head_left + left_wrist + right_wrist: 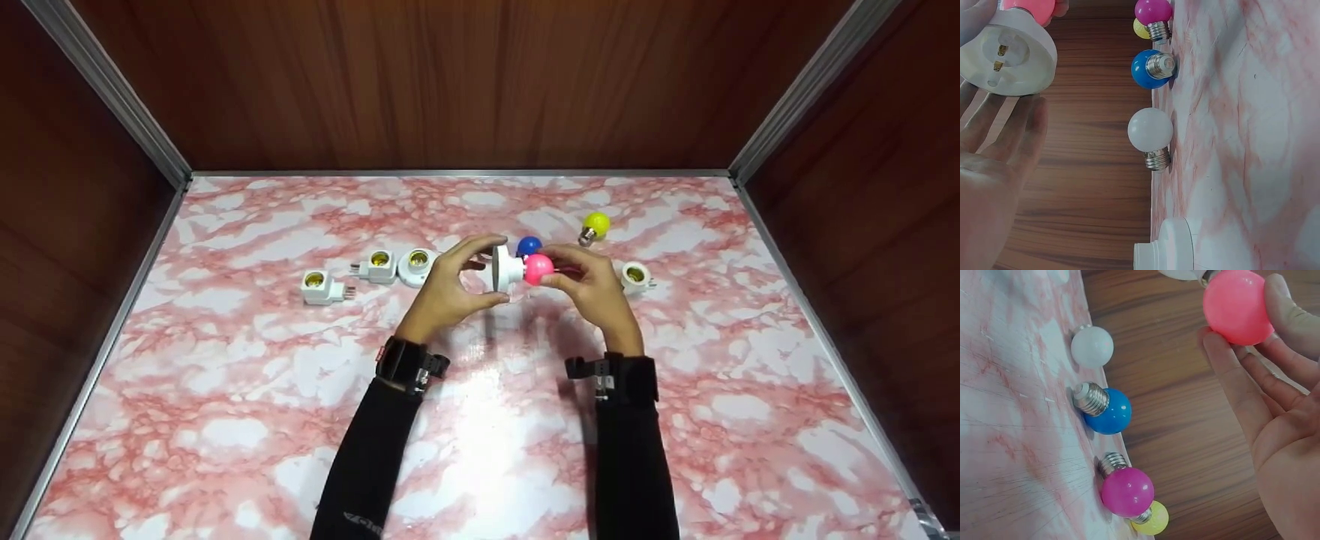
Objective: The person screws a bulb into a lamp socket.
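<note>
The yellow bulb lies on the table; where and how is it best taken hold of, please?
I'd take the yellow bulb by its round globe, probably from above and the right: it lies on its side, metal base pointing near-left, away from that approach.

A bulb was seen at three o'clock from a held socket. On the table, three sockets were found at nine o'clock, one more socket at three and another bulb at two.
</note>
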### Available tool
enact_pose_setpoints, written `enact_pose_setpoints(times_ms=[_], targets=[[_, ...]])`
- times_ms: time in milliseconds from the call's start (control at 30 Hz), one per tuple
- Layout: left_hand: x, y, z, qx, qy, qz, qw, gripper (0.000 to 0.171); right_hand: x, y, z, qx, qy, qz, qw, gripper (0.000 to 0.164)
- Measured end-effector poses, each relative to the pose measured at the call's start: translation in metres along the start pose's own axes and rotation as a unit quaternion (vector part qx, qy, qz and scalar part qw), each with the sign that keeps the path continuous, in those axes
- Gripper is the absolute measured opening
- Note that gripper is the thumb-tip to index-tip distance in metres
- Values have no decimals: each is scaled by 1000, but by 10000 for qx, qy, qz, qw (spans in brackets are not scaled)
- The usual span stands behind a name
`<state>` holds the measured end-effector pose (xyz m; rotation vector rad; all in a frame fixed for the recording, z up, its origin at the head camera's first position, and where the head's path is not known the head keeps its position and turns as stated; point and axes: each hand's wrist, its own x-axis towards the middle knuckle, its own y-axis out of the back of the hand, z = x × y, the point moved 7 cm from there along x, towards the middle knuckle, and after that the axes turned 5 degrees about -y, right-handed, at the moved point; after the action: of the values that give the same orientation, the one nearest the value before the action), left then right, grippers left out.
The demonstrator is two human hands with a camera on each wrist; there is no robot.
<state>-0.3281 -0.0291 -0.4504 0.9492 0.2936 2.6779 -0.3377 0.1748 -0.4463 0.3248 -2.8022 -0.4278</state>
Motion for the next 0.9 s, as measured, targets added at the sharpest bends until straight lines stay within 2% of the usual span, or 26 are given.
enact_pose_setpoints(times_ms=[233, 400, 533, 600, 733, 900], targets=[[0, 1, 3, -55, 127, 181, 9997, 78, -1, 2, -1, 147, -72, -134, 9998, 43], [1, 2, 11, -364, 170, 300, 9987, 77, -4, 4, 2, 616, -171, -228, 9977, 52], [4, 1, 17, -625, 168, 278, 9975, 75, -5, 9, 2, 1026, -144, -96, 9946, 52], [5, 0, 15, -715, 198, 259, 9969, 76, -6, 11, 1, 1162, -88, -19, 9932, 52], [4, -4, 6, -801, 243, 210, 9963, 77, -7, 15, -2, 1082, -5, 58, 9941, 49], [2, -7, 0, -474, 260, 155, 9984, 76, -9, 19, -6, 910, -73, 118, 9958, 46]])
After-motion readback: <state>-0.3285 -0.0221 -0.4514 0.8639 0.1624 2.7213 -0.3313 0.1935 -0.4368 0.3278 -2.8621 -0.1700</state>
